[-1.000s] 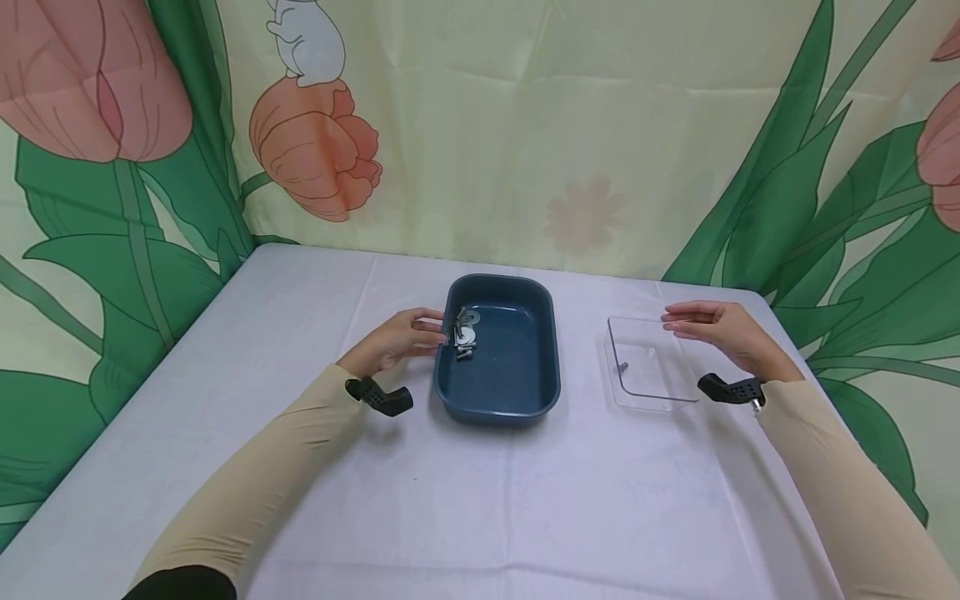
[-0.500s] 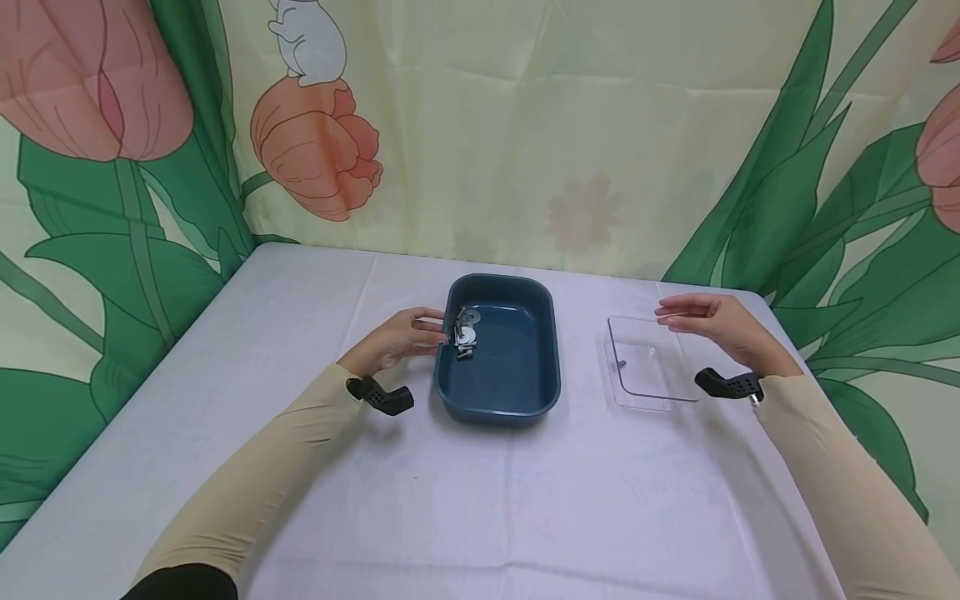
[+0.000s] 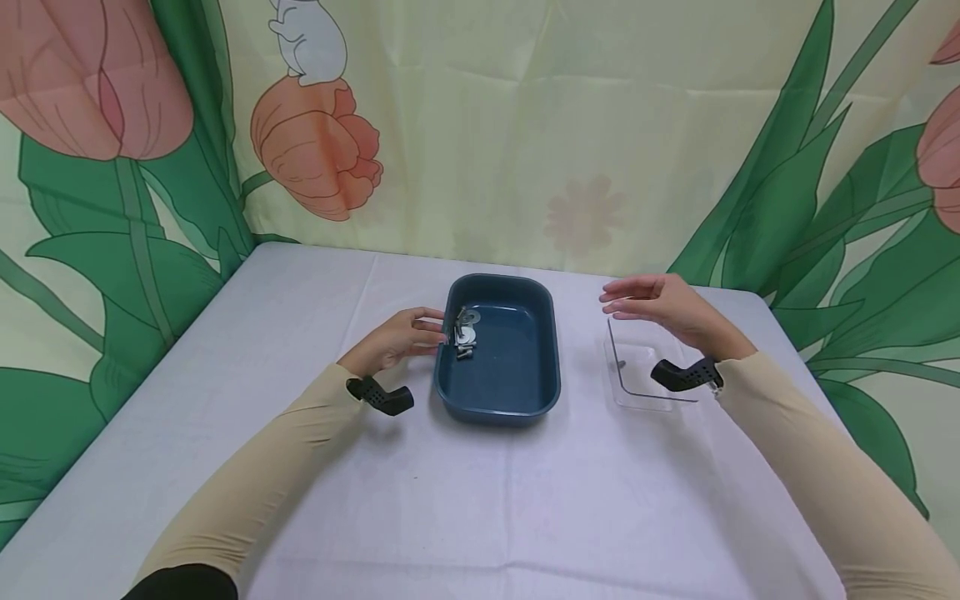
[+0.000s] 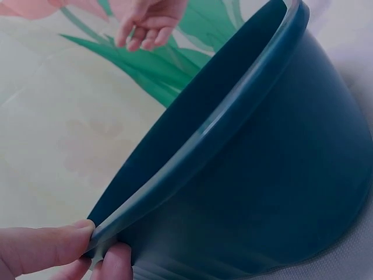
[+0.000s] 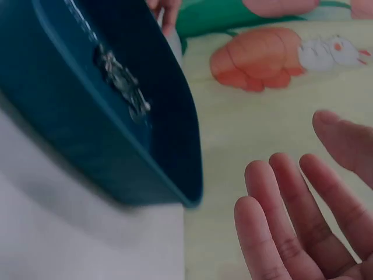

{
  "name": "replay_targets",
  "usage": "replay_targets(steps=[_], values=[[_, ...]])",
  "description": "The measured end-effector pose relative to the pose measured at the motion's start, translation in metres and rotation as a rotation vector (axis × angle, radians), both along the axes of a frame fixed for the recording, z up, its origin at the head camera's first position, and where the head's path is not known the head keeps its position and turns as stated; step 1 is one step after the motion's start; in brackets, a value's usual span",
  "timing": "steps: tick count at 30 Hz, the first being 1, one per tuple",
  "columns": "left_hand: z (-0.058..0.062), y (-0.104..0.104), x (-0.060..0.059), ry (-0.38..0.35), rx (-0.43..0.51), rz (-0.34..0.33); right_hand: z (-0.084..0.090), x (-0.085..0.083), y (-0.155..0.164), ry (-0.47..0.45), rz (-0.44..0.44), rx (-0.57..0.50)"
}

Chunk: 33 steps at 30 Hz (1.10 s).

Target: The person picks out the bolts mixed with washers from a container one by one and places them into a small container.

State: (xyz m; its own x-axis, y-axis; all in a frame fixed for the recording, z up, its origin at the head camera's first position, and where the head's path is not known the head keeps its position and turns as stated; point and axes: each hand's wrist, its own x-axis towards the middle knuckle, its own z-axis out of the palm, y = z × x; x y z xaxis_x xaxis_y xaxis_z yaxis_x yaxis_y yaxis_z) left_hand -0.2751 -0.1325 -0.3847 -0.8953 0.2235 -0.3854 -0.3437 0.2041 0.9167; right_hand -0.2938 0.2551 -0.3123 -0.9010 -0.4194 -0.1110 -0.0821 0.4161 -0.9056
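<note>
A dark blue plastic tub (image 3: 517, 367) stands on the table's middle. My left hand (image 3: 392, 343) pinches its left rim, the thumb (image 4: 46, 248) and fingers on either side of the wall in the left wrist view. Along that side inside the tub lie several shiny metal pieces (image 3: 465, 335), some like washers or short bolts; they blur in the right wrist view. To the right sits a clear square box (image 3: 651, 397) with one small metal piece (image 3: 622, 364) in it. Above the box's back left part is my right hand (image 3: 675, 310), fingers loosely extended and holding nothing (image 5: 309, 227).
A white cloth (image 3: 480, 500) covers the table. Behind it hangs a cream curtain (image 3: 480, 167) printed with tulips, leaves and a white rabbit. A black wrist strap device (image 3: 381, 397) is on the left wrist, another strap device (image 3: 684, 375) on the right.
My right hand has moved left and slightly back, from the clear box's right side toward the tub. My left hand, the tub and the metal pieces have stayed put.
</note>
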Motion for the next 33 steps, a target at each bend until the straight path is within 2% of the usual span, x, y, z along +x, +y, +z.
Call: replay_targets(steps=[5,16,25,33], values=[[-0.001,-0.002,0.0,0.006,-0.001,-0.003,-0.003,-0.008,-0.039,-0.024,0.101,0.028],[-0.001,-0.001,0.0,0.0,0.0,0.003,-0.022,-0.013,-0.117,-0.118,0.198,0.018],[0.001,-0.001,0.002,0.003,0.006,0.009,-0.042,-0.014,-0.153,-0.211,0.206,0.074],[0.003,0.0,0.002,0.007,0.024,-0.003,-0.056,-0.016,-0.169,-0.255,0.173,0.118]])
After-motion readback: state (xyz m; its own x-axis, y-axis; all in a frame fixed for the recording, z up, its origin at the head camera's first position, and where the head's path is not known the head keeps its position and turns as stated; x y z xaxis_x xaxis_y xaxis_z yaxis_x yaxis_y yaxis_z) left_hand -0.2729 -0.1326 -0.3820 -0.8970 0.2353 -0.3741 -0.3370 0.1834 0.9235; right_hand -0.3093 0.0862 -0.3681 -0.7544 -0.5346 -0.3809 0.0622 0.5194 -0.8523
